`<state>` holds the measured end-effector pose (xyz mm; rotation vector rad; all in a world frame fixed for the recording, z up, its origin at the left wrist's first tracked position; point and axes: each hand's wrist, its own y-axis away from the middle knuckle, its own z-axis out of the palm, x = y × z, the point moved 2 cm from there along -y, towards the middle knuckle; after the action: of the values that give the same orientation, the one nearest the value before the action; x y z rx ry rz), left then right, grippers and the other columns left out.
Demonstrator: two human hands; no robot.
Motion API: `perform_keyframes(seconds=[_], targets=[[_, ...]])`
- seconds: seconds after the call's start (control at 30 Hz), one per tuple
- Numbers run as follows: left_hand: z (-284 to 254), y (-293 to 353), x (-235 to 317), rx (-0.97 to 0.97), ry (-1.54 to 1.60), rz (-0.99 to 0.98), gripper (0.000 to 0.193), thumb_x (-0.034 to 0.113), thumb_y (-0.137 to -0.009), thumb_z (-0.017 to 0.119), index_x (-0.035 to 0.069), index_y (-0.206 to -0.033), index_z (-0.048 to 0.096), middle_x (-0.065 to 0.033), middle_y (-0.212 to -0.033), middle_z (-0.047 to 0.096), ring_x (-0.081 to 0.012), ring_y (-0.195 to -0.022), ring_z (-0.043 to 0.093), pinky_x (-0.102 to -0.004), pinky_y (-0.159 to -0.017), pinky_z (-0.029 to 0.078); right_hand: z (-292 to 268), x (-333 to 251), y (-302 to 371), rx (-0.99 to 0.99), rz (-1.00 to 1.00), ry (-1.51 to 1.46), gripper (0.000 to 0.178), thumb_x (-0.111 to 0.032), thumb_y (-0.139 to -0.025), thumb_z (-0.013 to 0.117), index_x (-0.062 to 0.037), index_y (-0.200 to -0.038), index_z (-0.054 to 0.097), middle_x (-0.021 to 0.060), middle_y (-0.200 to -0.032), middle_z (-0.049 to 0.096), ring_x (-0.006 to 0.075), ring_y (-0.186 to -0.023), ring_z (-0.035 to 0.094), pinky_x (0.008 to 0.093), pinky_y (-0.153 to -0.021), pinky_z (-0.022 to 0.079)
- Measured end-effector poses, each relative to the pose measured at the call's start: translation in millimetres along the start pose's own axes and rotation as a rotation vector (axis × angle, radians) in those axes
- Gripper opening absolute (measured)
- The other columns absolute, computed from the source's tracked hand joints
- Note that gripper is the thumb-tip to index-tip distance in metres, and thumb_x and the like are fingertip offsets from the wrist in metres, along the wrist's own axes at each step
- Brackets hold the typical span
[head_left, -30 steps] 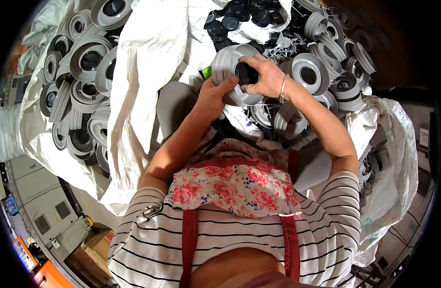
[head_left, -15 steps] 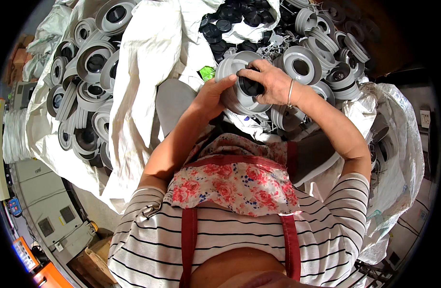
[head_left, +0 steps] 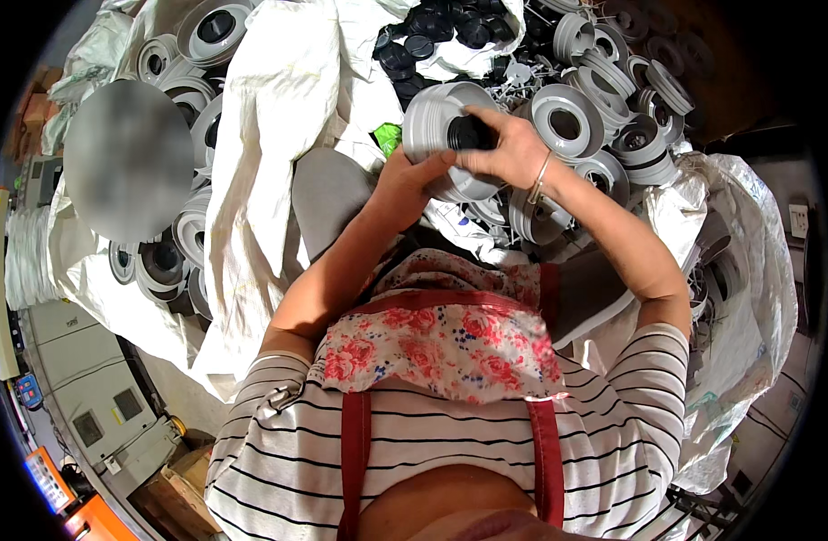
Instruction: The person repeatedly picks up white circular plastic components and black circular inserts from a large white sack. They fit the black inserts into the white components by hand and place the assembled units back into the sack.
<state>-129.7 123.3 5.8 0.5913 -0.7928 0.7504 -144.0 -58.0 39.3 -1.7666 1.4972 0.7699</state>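
Observation:
My left hand [head_left: 403,187] is closed on the near left rim of a round, ribbed grey plastic housing [head_left: 428,119], thumb along its edge. The housing is tilted, with its wide opening facing right. In its middle sits a round black cap [head_left: 463,133]. My right hand [head_left: 517,155] grips this cap, fingers over its far side and thumb below. The thumbs of both hands come close together at the near side. The palm-side fingers of my left hand are hidden behind the housing.
More grey housings [head_left: 558,124] are heaped at the right, next to loose black caps [head_left: 423,47] and small grey stemmed pieces [head_left: 519,74]. A white woven sack [head_left: 274,117] lies left of my arms, with another pile of housings [head_left: 214,29] beyond. A blurred patch hides part of that pile.
My right hand has turned at the cap, its thumb moving down and nearer my left thumb. The housing has tilted slightly, and more of the cap's side shows.

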Motion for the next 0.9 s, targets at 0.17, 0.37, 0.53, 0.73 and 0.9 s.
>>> perform_keyframes(seconds=[0.17,0.37,0.53,0.73,0.9], targets=[[2,1,7,0.031,-0.068,0.001,0.037,0.016,-0.081,0.070,0.000,-0.111,0.055,-0.0056,-0.094,0.063,-0.0125,-0.080,0.061,-0.0268,-0.071,0.049,-7,8,0,-0.478,0.488,-0.009,0.072,-0.066,-0.079,0.056,0.0055,-0.091,0.059,0.0167,-0.062,0.063,0.0170,-0.046,0.060,0.0281,-0.047,0.049],[11,5,36,0.098,-0.539,0.149,0.051,0.011,-0.073,0.078,0.000,-0.115,0.053,-0.0081,-0.099,0.063,-0.0150,-0.088,0.061,-0.0284,-0.076,0.050,1,21,4,-0.586,0.764,-0.820,0.071,-0.063,-0.084,0.053,0.0049,-0.103,0.058,0.0128,-0.068,0.063,0.0177,-0.052,0.062,0.0262,-0.040,0.049],[24,1,195,0.590,-0.956,1.165,0.048,0.021,-0.081,0.070,-0.002,-0.119,0.050,-0.0104,-0.106,0.057,-0.0181,-0.095,0.056,-0.0296,-0.081,0.046,-75,107,-20,0.273,0.157,0.935,0.075,-0.044,-0.072,0.074,0.0038,-0.121,0.046,0.0253,-0.116,0.055,0.0380,-0.109,0.054,0.0418,-0.092,0.045],[-20,-17,161,0.471,-0.749,0.779,0.039,0.017,-0.083,0.068,0.000,-0.116,0.056,-0.0095,-0.107,0.060,-0.0152,-0.098,0.057,-0.0277,-0.084,0.046,-110,192,-12,0.118,0.719,0.781,0.051,-0.029,-0.069,0.072,0.0043,-0.104,0.057,0.0254,-0.107,0.063,0.0364,-0.104,0.060,0.0398,-0.087,0.048],[-21,-52,42,0.184,-0.607,0.063,0.048,0.036,-0.088,0.062,-0.006,-0.111,0.058,-0.0125,-0.105,0.062,-0.0161,-0.098,0.057,-0.0257,-0.087,0.045,-97,139,-44,0.142,0.423,0.433,0.060,-0.032,-0.062,0.076,0.0035,-0.105,0.057,0.0236,-0.100,0.065,0.0335,-0.091,0.064,0.0383,-0.081,0.050]])
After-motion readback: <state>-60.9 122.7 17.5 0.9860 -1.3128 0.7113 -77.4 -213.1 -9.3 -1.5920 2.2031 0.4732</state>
